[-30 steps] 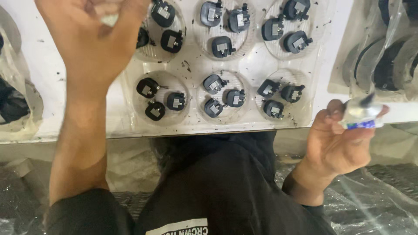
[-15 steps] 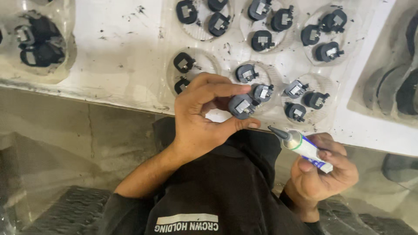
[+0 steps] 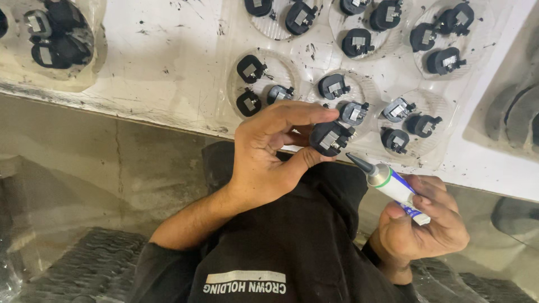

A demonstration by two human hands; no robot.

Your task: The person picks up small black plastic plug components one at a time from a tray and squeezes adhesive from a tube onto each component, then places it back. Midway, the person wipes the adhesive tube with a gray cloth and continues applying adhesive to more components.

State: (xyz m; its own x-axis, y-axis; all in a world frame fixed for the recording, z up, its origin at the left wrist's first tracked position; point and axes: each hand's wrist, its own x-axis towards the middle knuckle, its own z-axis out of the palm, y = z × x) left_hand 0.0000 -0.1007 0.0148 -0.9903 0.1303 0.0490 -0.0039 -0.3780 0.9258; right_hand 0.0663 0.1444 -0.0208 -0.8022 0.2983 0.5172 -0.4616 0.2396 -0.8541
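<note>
My left hand [image 3: 269, 151] pinches a small black plastic part [image 3: 330, 138] with a metal clip, holding it just above the front edge of the white work surface [image 3: 157, 62]. My right hand [image 3: 422, 224] grips a small white and blue glue tube [image 3: 393, 186] whose dark pointed nozzle aims up-left, a short gap from the held part. Behind, clear round dishes [image 3: 261, 84] each hold two or three similar black parts [image 3: 250, 68].
More black parts sit in a dish at the far left [image 3: 53, 39]. A tray with dark curved pieces [image 3: 519, 112] lies at the right edge. Below the table edge are clear plastic sheeting and a dark ribbed mat [image 3: 84, 269]. My black shirt fills the lower middle.
My left hand came down from the far dishes holding a black part near the table's front edge. My right hand turned the tube so its nozzle points at the part.
</note>
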